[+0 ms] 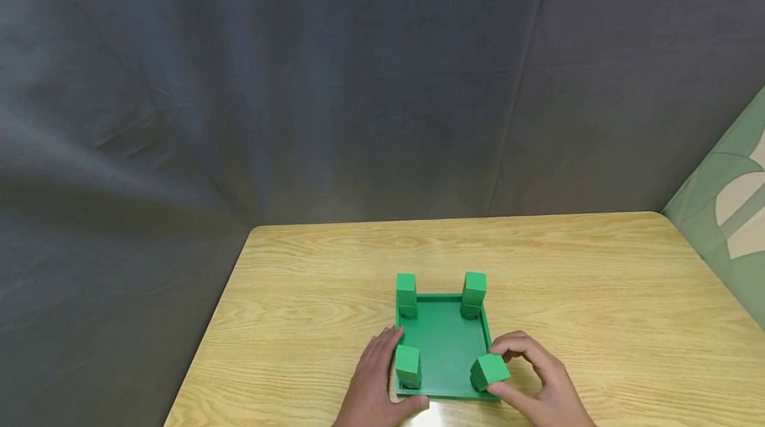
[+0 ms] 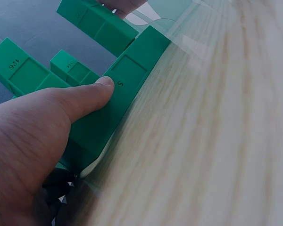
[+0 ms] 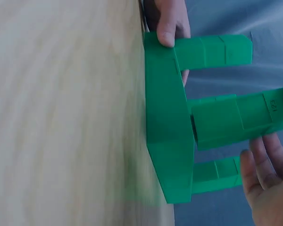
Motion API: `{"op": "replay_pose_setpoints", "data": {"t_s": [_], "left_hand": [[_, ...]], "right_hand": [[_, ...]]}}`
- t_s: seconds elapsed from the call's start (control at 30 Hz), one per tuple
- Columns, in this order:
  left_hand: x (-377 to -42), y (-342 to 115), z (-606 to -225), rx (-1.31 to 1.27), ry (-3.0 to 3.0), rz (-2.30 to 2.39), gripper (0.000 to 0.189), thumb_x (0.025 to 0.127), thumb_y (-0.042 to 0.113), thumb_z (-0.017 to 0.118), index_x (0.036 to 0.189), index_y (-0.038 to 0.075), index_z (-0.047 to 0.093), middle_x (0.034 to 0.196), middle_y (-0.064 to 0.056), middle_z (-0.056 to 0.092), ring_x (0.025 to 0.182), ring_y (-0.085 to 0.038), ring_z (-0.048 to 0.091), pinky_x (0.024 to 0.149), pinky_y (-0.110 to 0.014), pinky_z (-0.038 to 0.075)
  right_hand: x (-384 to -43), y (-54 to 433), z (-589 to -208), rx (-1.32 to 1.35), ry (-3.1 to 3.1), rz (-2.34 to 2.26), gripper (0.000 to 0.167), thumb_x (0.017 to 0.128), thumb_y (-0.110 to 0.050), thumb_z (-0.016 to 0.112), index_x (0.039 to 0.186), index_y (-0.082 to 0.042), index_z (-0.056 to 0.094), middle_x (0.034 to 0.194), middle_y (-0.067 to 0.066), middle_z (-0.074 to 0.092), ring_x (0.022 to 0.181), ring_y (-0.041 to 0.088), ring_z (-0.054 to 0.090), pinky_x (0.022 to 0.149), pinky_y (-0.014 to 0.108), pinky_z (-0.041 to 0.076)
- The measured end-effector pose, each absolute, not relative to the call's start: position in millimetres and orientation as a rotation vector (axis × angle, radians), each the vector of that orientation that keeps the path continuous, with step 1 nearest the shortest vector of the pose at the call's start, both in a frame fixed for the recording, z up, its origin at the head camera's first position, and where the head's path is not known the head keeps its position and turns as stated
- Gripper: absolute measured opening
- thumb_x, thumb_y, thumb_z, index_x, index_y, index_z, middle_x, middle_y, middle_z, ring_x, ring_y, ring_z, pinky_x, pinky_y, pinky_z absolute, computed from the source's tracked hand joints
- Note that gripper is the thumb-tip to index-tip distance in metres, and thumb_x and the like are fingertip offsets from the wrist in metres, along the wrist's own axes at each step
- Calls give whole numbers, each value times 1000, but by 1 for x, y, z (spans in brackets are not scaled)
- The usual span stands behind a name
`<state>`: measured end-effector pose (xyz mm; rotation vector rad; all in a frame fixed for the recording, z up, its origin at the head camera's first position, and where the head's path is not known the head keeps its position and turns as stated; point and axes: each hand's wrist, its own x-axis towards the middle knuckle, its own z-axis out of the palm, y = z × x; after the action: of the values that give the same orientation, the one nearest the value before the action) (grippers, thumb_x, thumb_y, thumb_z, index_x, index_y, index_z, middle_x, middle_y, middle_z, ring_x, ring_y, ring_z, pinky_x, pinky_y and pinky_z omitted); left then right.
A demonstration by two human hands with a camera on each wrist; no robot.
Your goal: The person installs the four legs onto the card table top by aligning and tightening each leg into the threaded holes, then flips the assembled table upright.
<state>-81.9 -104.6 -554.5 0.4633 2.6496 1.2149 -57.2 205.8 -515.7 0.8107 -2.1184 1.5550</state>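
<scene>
A square green tray (image 1: 448,347) lies on the table, with a stacked green block post at each corner. My left hand (image 1: 373,380) rests along its near left corner, fairly straight fingers on the left side. In the left wrist view the thumb (image 2: 87,96) presses the front wall (image 2: 132,70). Beside this hand stands the near left post (image 1: 408,364). My right hand (image 1: 540,377) pinches a green block (image 1: 493,368) at the near right corner. It sits turned against the tray's edges. In the right wrist view this block post (image 3: 240,115), marked 123, leans slightly at its base.
Two more green posts, the far left one (image 1: 406,289) and the far right one (image 1: 475,289), rise at the back corners. The wooden table (image 1: 299,294) meets a dark grey curtain (image 1: 382,95) behind. A green patterned cloth (image 1: 735,208) hangs at the right.
</scene>
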Motion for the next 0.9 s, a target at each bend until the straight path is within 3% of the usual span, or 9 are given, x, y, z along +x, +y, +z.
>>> {"op": "replay_pose_setpoints", "data": {"t_s": [0.17, 0.27, 0.37, 0.43, 0.5, 0.6, 0.9], "left_hand": [[-82, -105, -554, 464, 2640, 1225, 110, 89, 73, 82, 176, 26, 34, 175, -12, 43, 162, -43, 37, 128, -73, 35], [-82, -105, -554, 465, 2639, 1225, 110, 89, 73, 82, 175, 26, 34, 175, -11, 43, 162, -43, 37, 129, -72, 35], [-82, -105, -555, 467, 2640, 1229, 110, 89, 73, 82, 175, 25, 35, 175, -11, 43, 162, -42, 37, 129, -71, 35], [-82, -105, -554, 467, 2639, 1233, 109, 89, 72, 83, 175, 25, 35, 175, -11, 44, 162, -42, 37, 129, -71, 35], [-81, -104, -554, 468, 2640, 1237, 109, 89, 72, 83, 175, 25, 35, 175, -11, 44, 162, -42, 37, 129, -71, 35], [-81, -104, -554, 469, 2644, 1234, 109, 89, 72, 82, 175, 25, 35, 175, -11, 44, 162, -42, 37, 129, -71, 36], [-82, -105, -556, 486, 2666, 1223, 109, 88, 72, 83, 174, 23, 37, 174, -11, 45, 162, -41, 38, 131, -67, 35]], "right_hand": [[-54, 202, -514, 707, -2161, 1480, 72, 65, 24, 93, 127, -2, 68, 119, -2, 70, 101, 8, 62, 87, 21, 54], [-53, 202, -515, 697, -2164, 1505, 73, 69, 24, 90, 134, 0, 67, 120, 1, 71, 106, 8, 64, 91, 20, 54], [-55, 205, -517, 764, -2116, 1634, 68, 83, 25, 76, 145, 6, 61, 129, 3, 71, 117, 9, 65, 101, 19, 51], [-58, 208, -520, 884, -2034, 1753, 63, 89, 28, 58, 151, 15, 52, 139, 9, 69, 128, 14, 63, 109, 20, 48], [-60, 210, -523, 985, -1980, 1857, 62, 93, 28, 41, 154, 18, 45, 149, 13, 65, 137, 17, 61, 116, 19, 43], [-62, 213, -526, 1126, -1927, 1961, 67, 92, 28, 28, 158, 21, 38, 159, 20, 59, 148, 21, 55, 125, 18, 35], [-59, 211, -524, 1148, -1970, 2043, 66, 95, 29, 28, 159, 18, 41, 158, 24, 59, 151, 21, 53, 126, 18, 32]]}}
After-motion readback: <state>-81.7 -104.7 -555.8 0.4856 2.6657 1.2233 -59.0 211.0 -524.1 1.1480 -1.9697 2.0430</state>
